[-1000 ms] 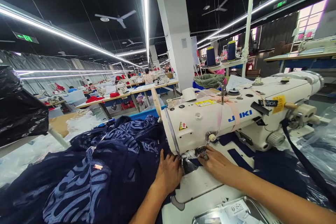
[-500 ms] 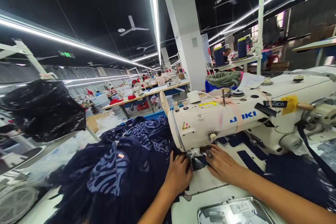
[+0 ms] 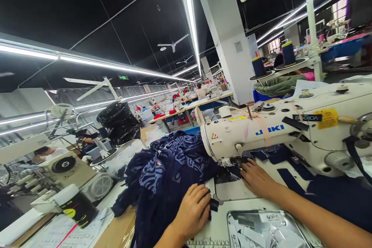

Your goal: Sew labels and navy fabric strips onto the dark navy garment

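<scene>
My left hand (image 3: 194,210) is curled beside the navy garments, its fingers closed on a small black piece (image 3: 214,204) that sticks out past the fingertips. Whether that piece is a tool or folded cloth is unclear. By the needle area of the white sewing machine (image 3: 232,135), my right hand (image 3: 257,178) has its fingertips closed on navy fabric (image 3: 235,171), partly hidden under the machine head. A pile of navy garments (image 3: 177,178) with pale blue swirl patterns lies left of the machine.
A metal tray (image 3: 230,221) of white labels sits at the front. Navy strips (image 3: 286,178) lie right of my right hand. A black cup with a white lid (image 3: 77,205) and a black plastic bag (image 3: 119,124) stand left. Thread cones (image 3: 288,53) are behind the machine.
My left hand has come back from the needle area toward the table's front edge, and a black piece shows at its fingers. My right hand stays by the needle. The view has swung left.
</scene>
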Tool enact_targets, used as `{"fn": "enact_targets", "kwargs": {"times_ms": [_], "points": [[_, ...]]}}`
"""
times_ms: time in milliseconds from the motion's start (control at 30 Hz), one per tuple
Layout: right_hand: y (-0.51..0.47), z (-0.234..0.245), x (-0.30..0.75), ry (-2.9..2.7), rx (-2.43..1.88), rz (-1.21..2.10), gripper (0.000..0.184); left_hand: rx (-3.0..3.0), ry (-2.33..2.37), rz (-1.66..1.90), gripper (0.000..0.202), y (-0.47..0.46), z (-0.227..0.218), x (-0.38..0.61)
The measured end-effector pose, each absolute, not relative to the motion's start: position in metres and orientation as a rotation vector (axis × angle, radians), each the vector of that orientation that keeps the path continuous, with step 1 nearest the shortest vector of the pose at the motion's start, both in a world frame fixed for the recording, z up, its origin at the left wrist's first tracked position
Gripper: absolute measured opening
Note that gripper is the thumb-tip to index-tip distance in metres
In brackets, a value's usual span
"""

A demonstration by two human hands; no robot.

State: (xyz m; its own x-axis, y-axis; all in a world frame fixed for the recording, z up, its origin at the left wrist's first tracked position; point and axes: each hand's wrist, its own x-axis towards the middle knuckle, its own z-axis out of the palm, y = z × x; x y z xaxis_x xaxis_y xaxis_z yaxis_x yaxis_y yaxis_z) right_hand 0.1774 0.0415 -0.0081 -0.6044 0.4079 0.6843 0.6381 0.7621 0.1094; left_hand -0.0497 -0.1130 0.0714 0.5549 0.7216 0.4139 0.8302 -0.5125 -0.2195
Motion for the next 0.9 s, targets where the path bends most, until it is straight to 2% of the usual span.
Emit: {"fn": "enact_targets", "kwargs": {"times_ms": [167,300,433,567,667,900], "points": [[0.040,-0.005,0.178,-2.330,-0.816,-0.448,0.015,-2.186,-1.352,-0.227,0.038,-0.112,0.120,-0.072],[0.039,-0.003,0.179,-2.351,-0.825,-0.440,0.015,-2.149,-1.404,0.045,0.042,-0.093,0.136,-0.071],[0.037,-0.001,0.178,-2.356,-0.803,-0.475,0.018,-2.090,-1.440,0.276,0.036,-0.063,0.139,-0.057],[0.022,0.010,0.173,-2.375,-0.567,-0.465,0.031,-2.003,-1.531,0.366,0.024,-0.033,0.145,-0.057],[0.003,0.023,0.159,-2.480,-0.397,-0.235,0.038,-1.985,-1.552,0.379,0.021,-0.021,0.147,-0.067],[-0.008,0.039,0.065,-2.406,-0.716,0.636,0.048,-2.058,-1.522,0.377,0.030,-0.039,0.155,-0.087]]}}
